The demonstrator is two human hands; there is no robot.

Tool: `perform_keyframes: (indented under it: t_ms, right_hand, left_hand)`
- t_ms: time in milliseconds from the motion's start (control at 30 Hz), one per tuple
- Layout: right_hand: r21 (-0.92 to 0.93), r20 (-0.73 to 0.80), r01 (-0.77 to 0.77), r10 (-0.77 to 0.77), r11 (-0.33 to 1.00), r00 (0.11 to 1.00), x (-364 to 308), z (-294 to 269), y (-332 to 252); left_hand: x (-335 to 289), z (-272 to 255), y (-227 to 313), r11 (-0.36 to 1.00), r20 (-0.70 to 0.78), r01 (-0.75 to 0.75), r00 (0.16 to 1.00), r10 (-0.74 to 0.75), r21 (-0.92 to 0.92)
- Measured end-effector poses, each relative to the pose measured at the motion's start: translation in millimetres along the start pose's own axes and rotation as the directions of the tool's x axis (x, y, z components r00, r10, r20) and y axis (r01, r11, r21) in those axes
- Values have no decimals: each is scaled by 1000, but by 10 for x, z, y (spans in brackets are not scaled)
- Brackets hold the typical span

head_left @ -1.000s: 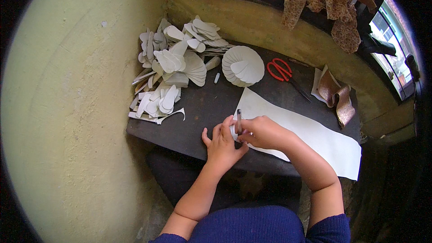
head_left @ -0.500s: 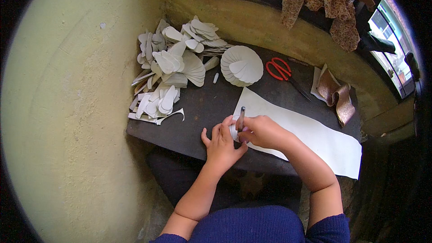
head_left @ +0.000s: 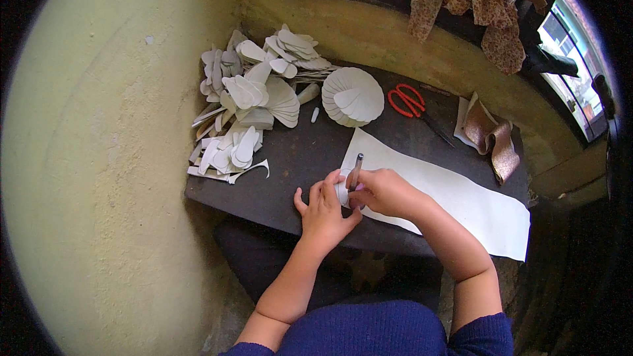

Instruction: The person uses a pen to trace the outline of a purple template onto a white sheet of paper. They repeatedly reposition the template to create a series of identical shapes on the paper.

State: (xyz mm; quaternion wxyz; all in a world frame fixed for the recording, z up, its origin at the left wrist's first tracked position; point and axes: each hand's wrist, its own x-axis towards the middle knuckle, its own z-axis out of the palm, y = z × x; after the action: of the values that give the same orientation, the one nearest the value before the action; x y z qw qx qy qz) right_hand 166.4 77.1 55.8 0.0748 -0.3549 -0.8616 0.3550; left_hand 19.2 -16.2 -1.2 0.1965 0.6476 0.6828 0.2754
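Head view: the right hand [head_left: 386, 192] pinches a pen [head_left: 357, 169] tightly between thumb and fingers, its shaft leaning up out of the grip. The left hand [head_left: 323, 209] lies spread, thumb apart, its fingertips at a small white piece [head_left: 341, 191]; whether they pinch it I cannot tell. That piece sits between the hands, at the left end of a white sheet [head_left: 455, 201] on the dark table [head_left: 283, 173], near its front edge.

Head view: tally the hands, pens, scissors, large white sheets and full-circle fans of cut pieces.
Hands: 2 (left hand, right hand)
Pen: 1
Red-handled scissors: 1
Large white sheet: 1
Full-circle fan of cut pieces: 1
Total: 6
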Motion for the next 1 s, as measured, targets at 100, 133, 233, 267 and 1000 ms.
perform_keyframes:
  t_ms: [100, 133, 233, 267, 1000]
  right_hand:
    - [43, -23, -49, 50, 998, 998, -11, 5, 9]
    - [53, -24, -64, 65, 997, 998, -16, 7, 9]
    - [6, -22, 9, -9, 1000, 1000, -37, -3, -23]
    - [-5, -12, 10, -10, 1000, 1000, -39, -7, -39]
    - [130, -177, -94, 117, 987, 977, -27, 119, 12]
  left_hand:
    - [-1, 3, -2, 1000, -1, -5, 1000, 5, -2]
    - [-2, 3, -1, 1000, -1, -5, 1000, 5, -1]
    - [-1, -6, 3, 1000, -1, -2, 1000, 2, 2]
    - [0, -10, 5, 1000, -1, 0, 1000, 0, 3]
    - [6, -30, 33, 1000, 6, 22, 1000, -22, -20]
